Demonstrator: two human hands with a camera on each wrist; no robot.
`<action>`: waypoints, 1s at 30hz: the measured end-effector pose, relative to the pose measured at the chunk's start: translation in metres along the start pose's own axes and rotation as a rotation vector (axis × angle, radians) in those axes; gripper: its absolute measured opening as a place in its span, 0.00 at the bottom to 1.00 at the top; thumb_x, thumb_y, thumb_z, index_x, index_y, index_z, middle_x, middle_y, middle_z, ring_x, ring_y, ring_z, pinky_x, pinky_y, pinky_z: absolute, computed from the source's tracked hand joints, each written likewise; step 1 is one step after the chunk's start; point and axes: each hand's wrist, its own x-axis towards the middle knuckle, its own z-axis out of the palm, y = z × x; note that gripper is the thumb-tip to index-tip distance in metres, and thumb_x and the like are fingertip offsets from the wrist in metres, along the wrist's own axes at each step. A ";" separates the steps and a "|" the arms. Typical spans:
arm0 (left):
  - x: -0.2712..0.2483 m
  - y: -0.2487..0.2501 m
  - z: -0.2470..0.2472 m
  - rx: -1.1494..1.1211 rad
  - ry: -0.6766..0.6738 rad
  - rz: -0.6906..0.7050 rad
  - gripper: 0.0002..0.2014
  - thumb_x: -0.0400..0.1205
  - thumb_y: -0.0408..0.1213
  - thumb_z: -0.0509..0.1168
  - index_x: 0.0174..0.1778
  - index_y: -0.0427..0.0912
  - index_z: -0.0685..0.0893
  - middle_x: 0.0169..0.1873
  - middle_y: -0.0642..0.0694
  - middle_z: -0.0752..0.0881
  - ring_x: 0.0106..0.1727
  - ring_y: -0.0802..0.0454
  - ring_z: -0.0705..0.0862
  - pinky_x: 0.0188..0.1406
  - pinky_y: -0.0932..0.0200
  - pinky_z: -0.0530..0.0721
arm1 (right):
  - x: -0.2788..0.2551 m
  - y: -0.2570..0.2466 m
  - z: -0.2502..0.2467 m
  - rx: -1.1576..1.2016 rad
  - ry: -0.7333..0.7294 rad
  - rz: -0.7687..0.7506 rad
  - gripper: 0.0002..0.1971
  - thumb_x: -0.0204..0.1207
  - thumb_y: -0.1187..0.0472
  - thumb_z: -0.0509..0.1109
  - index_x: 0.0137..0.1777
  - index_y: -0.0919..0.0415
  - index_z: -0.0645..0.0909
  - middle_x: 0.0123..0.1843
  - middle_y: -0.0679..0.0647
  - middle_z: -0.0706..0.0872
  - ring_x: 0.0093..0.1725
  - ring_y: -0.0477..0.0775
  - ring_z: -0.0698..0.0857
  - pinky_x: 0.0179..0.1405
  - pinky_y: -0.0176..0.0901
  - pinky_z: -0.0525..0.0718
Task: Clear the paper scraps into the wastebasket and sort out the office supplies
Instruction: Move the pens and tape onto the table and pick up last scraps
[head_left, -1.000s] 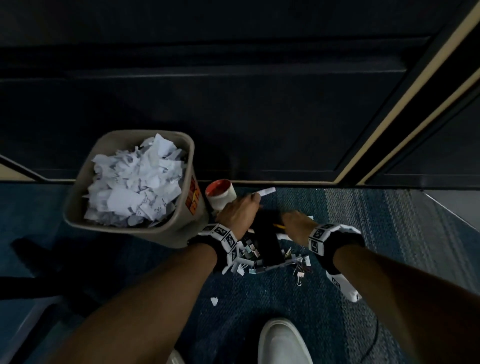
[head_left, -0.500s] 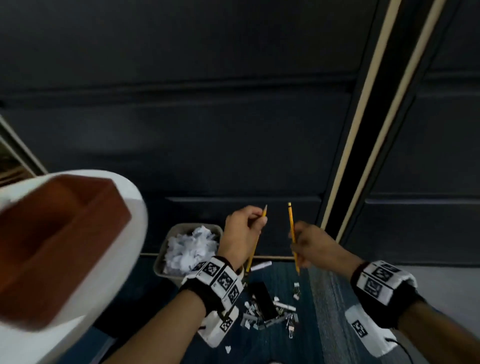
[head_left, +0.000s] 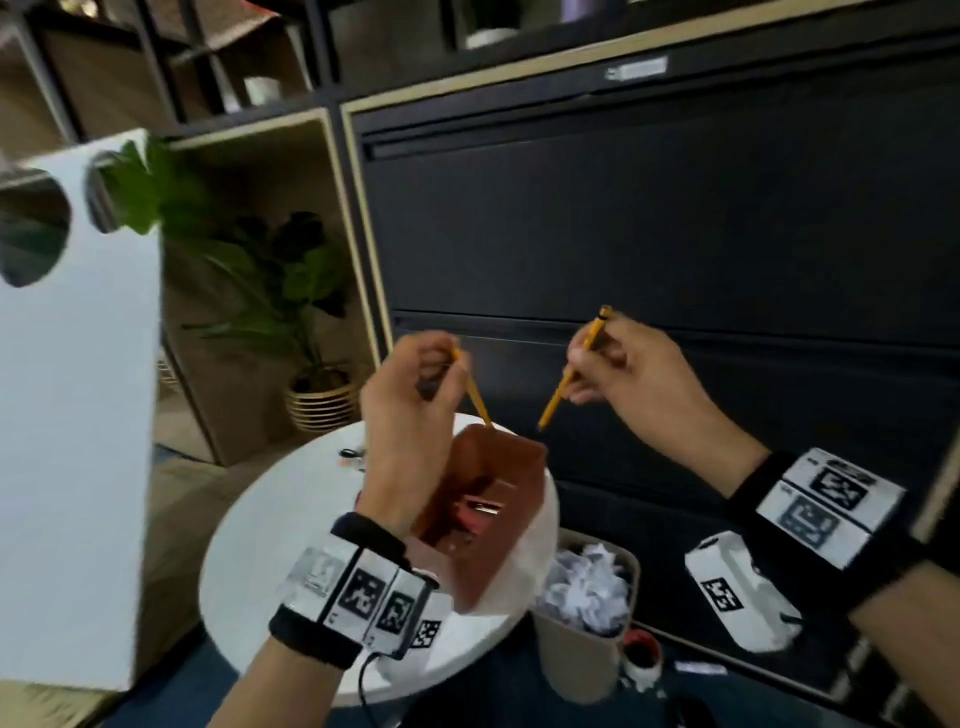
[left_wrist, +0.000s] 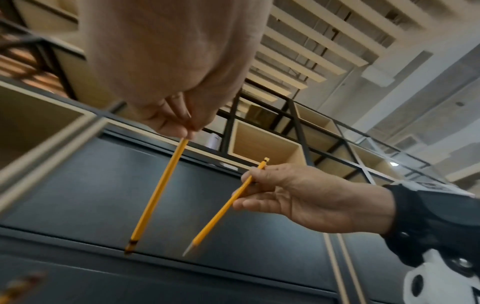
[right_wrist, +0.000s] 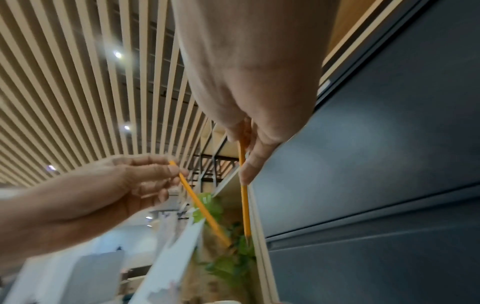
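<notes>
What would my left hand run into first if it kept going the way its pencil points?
Probably the brown organizer: the left hand holds its pencil tip-down just above the organizer's far rim. Depth is unclear, so it may fall just beyond.

You have bare forearms, a black wristband (head_left: 332, 631) with white square-coded tags on each wrist, a white camera box (head_left: 740, 592) beneath, and a thin black cable (head_left: 363, 680) trailing.

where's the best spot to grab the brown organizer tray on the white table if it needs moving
Grip the brown organizer tray by its right outer wall, coming from the right over the wastebasket. It is a tall open box; the left hand blocks the left side.
</notes>
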 end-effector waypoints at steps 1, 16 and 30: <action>0.007 -0.007 -0.019 0.017 0.063 0.001 0.06 0.80 0.32 0.73 0.49 0.46 0.85 0.39 0.48 0.90 0.43 0.49 0.90 0.48 0.47 0.89 | 0.010 -0.005 0.020 0.034 0.000 -0.019 0.05 0.84 0.60 0.68 0.48 0.59 0.83 0.41 0.57 0.90 0.41 0.53 0.92 0.47 0.54 0.91; 0.038 -0.116 -0.090 0.698 -0.238 -0.185 0.08 0.85 0.33 0.64 0.46 0.41 0.89 0.39 0.46 0.89 0.39 0.47 0.86 0.38 0.54 0.85 | 0.069 0.039 0.178 -0.303 -0.314 0.105 0.10 0.84 0.56 0.66 0.48 0.61 0.86 0.43 0.54 0.88 0.40 0.49 0.85 0.41 0.46 0.82; 0.036 -0.047 -0.062 0.707 -0.435 -0.112 0.17 0.84 0.37 0.68 0.69 0.45 0.84 0.58 0.47 0.88 0.55 0.53 0.86 0.48 0.75 0.76 | 0.067 0.025 0.101 -0.379 -0.496 0.122 0.22 0.77 0.42 0.72 0.68 0.49 0.82 0.63 0.48 0.87 0.62 0.46 0.85 0.68 0.51 0.82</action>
